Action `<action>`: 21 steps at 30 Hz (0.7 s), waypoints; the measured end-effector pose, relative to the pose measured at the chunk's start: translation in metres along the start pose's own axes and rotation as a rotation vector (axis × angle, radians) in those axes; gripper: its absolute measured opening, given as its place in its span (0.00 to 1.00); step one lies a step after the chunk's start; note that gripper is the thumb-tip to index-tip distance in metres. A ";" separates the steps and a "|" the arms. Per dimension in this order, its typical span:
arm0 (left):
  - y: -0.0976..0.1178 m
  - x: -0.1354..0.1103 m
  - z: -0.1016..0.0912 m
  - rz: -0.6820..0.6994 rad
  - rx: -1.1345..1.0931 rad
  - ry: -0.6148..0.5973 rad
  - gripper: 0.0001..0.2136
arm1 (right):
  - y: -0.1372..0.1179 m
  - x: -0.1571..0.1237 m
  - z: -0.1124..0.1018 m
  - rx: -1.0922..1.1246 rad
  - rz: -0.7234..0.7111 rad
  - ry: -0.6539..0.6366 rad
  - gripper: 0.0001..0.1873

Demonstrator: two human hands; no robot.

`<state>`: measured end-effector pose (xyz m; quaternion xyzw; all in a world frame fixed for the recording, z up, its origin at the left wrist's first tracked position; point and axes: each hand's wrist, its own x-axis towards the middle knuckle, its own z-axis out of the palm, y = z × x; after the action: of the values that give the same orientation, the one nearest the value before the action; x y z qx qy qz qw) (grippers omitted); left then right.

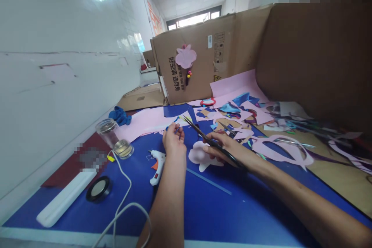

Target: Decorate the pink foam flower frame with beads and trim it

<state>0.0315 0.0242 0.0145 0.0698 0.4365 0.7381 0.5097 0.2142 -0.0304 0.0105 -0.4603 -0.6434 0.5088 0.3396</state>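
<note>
My right hand [222, 147] grips a pair of black-handled scissors [216, 143], whose blades point up and to the left, over the table. Just left of the blade tips, my left hand [174, 139] is closed with its fingers curled together. A bit of blue shows at its fingertips, too small to name. Under the scissors lies a pink flower-like paper cutout [200, 157], partly covered by my right hand. A white hot glue gun [157, 166] with an orange trigger rests beside my left forearm. A narrow blue strip [209, 181] lies between my forearms.
Pink paper scraps [283, 151] and blue pieces spread across the right side. A cardboard sheet [200, 69] stands at the back, bearing a pink cutout [186, 57]. At left are a glass jar [112, 135], black tape roll [99, 189], white bar [68, 197] and white cord [128, 178].
</note>
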 end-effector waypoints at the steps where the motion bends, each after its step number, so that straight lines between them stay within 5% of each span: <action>1: 0.001 -0.001 0.000 -0.014 -0.027 -0.005 0.05 | 0.002 0.001 -0.001 0.010 0.006 -0.018 0.26; 21: -0.012 -0.005 0.003 -0.078 -0.074 -0.003 0.04 | 0.014 0.001 0.007 0.015 -0.009 -0.090 0.27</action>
<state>0.0442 0.0227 0.0093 0.0348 0.4105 0.7333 0.5408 0.2114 -0.0308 -0.0046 -0.4314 -0.6562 0.5323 0.3161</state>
